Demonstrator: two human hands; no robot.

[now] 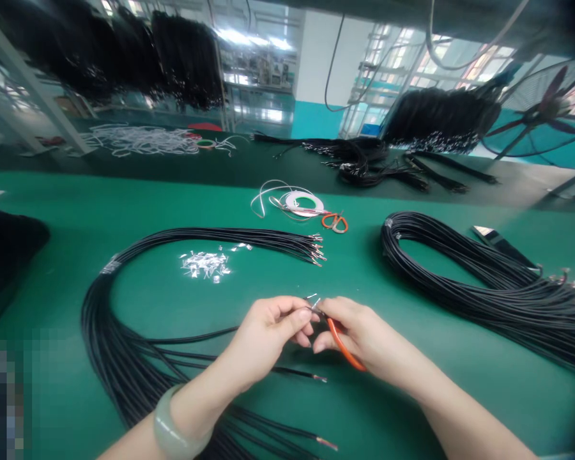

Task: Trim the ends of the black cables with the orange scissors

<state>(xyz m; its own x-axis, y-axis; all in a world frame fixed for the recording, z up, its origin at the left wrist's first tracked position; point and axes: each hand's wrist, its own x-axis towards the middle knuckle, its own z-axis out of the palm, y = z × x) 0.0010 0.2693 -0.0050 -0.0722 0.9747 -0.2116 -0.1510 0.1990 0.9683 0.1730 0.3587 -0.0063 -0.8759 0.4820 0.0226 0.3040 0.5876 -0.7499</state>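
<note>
My left hand [275, 322] pinches the end of a black cable [230, 332]. This cable runs out of a large looped bundle of black cables [96, 306] on the green mat. My right hand [352, 322] is closed around orange-handled pliers [342, 345], their dark tip meeting the cable end at my left fingertips. Thin pale wire ends [312, 298] poke up between my two hands; the exact contact is hidden by fingers. Below my hands lies another cable end [319, 378] with bare copper-coloured wires.
Silvery scraps [206, 264] lie inside the bundle's curve. Behind are a white tape roll [305, 204] and orange-handled scissors [335, 222]. A second coiled cable bundle [441, 281] fills the right. More cables [364, 160] lie on the back ledge, near a fan [539, 115].
</note>
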